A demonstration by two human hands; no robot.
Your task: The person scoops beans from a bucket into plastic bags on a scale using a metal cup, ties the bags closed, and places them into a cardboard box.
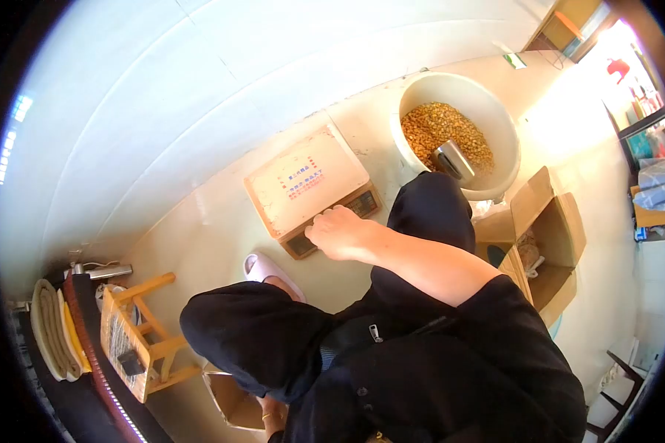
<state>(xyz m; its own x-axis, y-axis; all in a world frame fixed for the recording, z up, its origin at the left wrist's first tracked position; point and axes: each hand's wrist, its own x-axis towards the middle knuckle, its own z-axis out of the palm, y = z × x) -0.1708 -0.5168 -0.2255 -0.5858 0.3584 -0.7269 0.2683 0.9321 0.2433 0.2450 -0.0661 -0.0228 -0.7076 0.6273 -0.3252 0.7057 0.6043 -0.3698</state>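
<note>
My right hand (336, 233) is at the near edge of a scale, its fingers curled and close together; what is under them cannot be made out. The scale has a flat pale pan (307, 177) with red and blue print and a dark display panel (363, 204) on its near side. Low in the view, my left hand (273, 412) shows only in part beside my dark-trousered leg, next to an open cardboard box (233, 399). Its fingers are hidden.
A white tub (501, 122) holds yellow kernels (428, 129) and a metal scoop (453, 161). Right of my knee stands an open carton (561, 255). At left are a wooden stool (159, 343) and folded cloths (52, 332). A pale wall (199, 88) rises beyond the scale.
</note>
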